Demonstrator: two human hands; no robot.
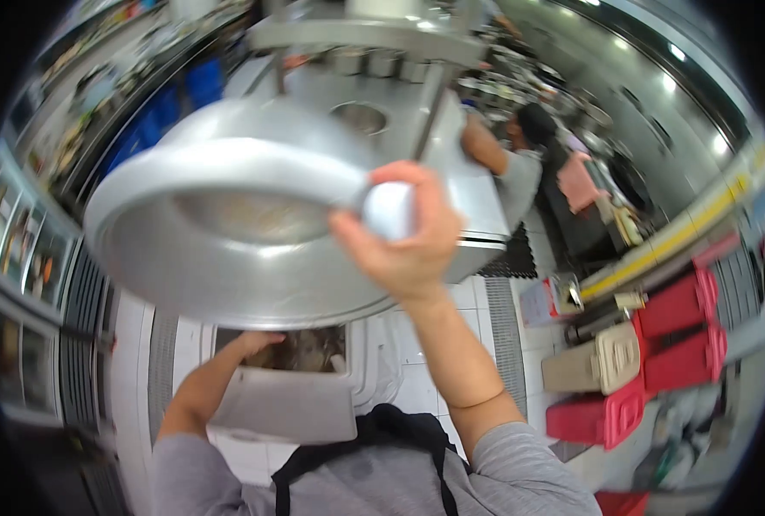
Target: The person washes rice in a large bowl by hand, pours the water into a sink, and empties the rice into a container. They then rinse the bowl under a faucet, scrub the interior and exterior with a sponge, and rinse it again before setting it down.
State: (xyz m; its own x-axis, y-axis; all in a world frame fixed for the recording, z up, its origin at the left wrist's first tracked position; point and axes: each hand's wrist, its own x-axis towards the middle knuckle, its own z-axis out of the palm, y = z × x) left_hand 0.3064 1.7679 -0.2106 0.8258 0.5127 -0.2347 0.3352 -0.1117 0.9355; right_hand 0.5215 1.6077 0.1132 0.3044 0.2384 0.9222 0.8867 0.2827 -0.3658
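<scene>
A large metal bowl [228, 267] hangs tilted in front of me, blurred, its inside facing me with a pale brown patch at the bottom. My right hand [413, 232] is closed on its right rim, thumb and forefinger curled round a bright white rounded patch there. Lower down, my left hand [255, 344] reaches over the opening of a white bin [339, 363]. The fingers that show are stretched out; the bowl's lower edge hides part of this hand. Dark brown contents [309, 351] fill the bin's opening, and a pale flap [288, 408] slopes towards me.
Behind the bowl stands a steel counter [473, 193] with a round hole [361, 116] and a raised shelf [365, 39]. A person [520, 155] works on its right side. Red bins [602, 417] and a beige bin [593, 361] line the right; glass-fronted cabinets [21, 249] stand left.
</scene>
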